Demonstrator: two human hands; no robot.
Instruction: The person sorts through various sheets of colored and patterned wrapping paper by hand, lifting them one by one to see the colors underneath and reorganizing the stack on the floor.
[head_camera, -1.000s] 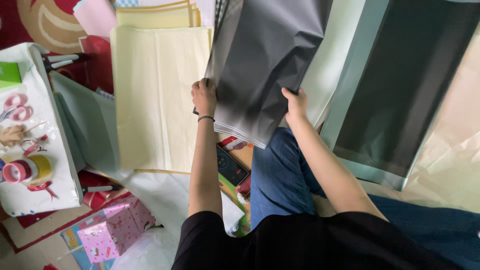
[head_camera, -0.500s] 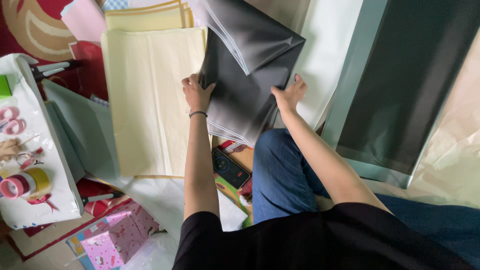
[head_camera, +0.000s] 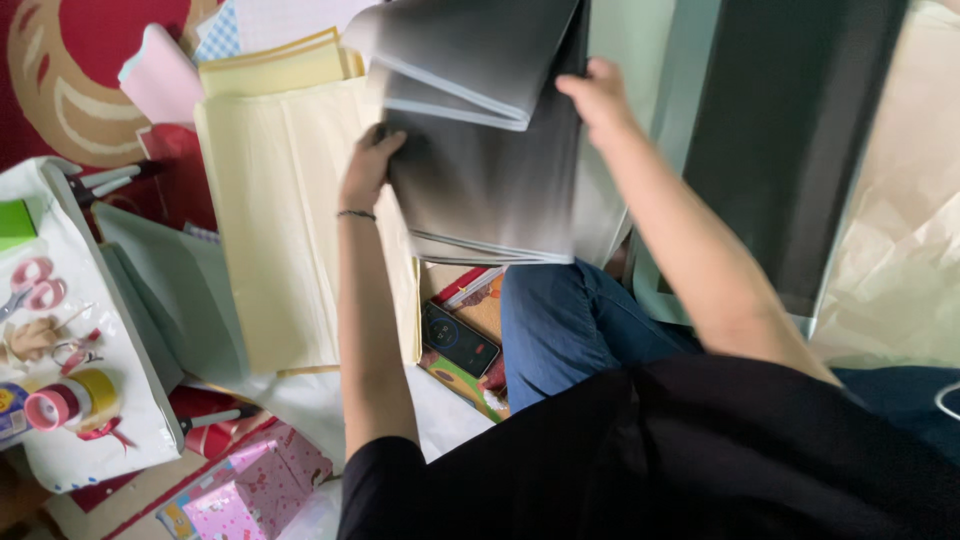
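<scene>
Two hands are holding a folded stack of grey paper sheets up in front of the person. Fingers of the left hand are curling around the stack's left edge, and the right hand is pinching its upper right edge; motion blur is softening the sheets, so the exact number of folds is hard to tell. A thin bracelet is circling the left wrist. Just left of the stack, a pale yellow paper sheet is lying flat on the floor, with a pink sheet farther off. Below the stack, a phone is resting beside the person's blue-jeaned knee. Far to the right, a dark sheet is lying over crumpled brown paper. On the near left, tape rolls, pink scissors and a pink gift box are lying about.
</scene>
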